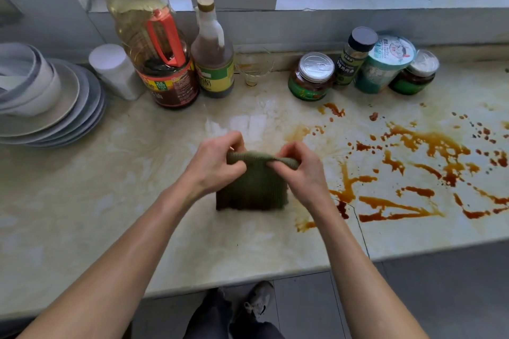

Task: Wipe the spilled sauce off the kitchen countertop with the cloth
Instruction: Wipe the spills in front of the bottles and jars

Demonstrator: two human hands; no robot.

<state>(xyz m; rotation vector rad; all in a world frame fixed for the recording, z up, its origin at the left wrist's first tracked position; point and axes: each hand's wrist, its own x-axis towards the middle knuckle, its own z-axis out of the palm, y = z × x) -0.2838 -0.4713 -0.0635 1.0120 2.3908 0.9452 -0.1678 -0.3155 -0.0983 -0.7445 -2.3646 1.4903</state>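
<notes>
Head view | green cloth point(252, 187) on countertop point(110, 201), just left of sauce spill point(413, 173) | left hand point(217, 162) and right hand point(300, 170) pinch its folded top edge | judged soft, light, limp; best gripped bunched or pressed flat

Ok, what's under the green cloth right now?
The green cloth lies on pale countertop, left of the sauce spill. Whether any sauce sits beneath it cannot be seen; the cloth covers that patch.
</notes>
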